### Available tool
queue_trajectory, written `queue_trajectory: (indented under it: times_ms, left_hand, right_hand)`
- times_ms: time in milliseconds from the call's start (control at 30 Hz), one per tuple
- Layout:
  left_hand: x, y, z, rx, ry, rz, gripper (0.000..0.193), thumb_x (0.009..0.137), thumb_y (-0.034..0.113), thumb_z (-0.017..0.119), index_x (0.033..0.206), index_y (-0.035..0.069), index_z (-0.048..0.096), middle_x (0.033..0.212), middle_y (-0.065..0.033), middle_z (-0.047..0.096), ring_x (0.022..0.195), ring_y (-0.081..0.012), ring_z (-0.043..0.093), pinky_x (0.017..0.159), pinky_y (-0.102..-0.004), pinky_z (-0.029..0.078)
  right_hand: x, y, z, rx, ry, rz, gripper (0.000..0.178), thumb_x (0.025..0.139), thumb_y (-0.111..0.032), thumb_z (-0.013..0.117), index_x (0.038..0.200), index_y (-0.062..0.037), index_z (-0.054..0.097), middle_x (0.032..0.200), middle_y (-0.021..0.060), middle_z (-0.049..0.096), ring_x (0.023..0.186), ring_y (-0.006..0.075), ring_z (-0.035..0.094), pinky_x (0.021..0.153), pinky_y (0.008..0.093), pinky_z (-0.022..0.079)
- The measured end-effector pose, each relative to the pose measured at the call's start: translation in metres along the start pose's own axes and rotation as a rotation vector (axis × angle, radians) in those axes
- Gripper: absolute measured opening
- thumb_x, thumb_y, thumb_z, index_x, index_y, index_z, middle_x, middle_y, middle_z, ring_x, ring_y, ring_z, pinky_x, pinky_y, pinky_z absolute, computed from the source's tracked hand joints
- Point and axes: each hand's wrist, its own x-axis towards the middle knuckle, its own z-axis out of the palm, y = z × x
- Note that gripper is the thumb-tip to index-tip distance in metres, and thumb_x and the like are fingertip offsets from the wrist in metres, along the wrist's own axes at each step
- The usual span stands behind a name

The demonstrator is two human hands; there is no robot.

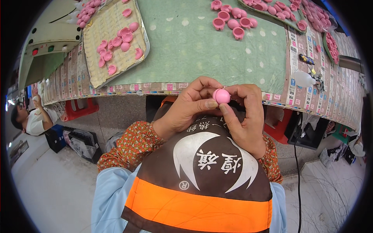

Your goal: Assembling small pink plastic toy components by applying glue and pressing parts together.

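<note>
Between my two hands, just in front of the table's near edge, is a small round pink plastic shell (222, 96) with a rim line across it. My left hand (190, 103) pinches it from the left, thumb against its lower side. My right hand (246, 114) grips it from the right between thumb and bent forefinger. The far side of the shell is hidden by my fingers. Ahead on the green tabletop (186, 50) lies a loose group of similar pink shells (233, 24), some showing their hollow insides.
At left, a cream-lined tray (93, 50) holds scattered pink shells (125, 35) beside a machine with buttons (50, 48). More shells fill a tray (278, 11) at far right. A white bottle (304, 79) and a marker-like tube (306, 59) lie at right. Another person (33, 116) is at far left.
</note>
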Motion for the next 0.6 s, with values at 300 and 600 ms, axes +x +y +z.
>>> queue_trajectory:
  times_ms: [300, 600]
  left_hand:
    - [0.0007, -0.0014, -0.0005, 0.026, -0.008, 0.025, 0.036, 0.096, 0.007, 0.069, 0.127, 0.007, 0.051, 0.12, -0.0069, 0.063, 0.113, -0.0143, 0.062, 0.099, -0.0331, 0.056]
    - [-0.0019, -0.0074, -0.0074, 0.059, -0.013, 0.091, 0.031, 0.092, 0.004, 0.074, 0.117, 0.005, 0.057, 0.116, -0.0061, 0.065, 0.11, -0.0132, 0.063, 0.098, -0.0304, 0.054]
  right_hand:
    - [-0.0028, -0.0022, -0.0048, 0.147, -0.047, 0.133, 0.03, 0.085, -0.003, 0.075, 0.112, 0.0006, 0.063, 0.104, 0.0106, 0.058, 0.094, 0.0197, 0.059, 0.08, 0.0302, 0.051]
    - [-0.0057, 0.0046, -0.007, 0.364, -0.095, 0.216, 0.028, 0.083, -0.002, 0.079, 0.109, -0.0002, 0.067, 0.103, 0.0076, 0.058, 0.092, 0.0155, 0.059, 0.081, 0.0286, 0.051]
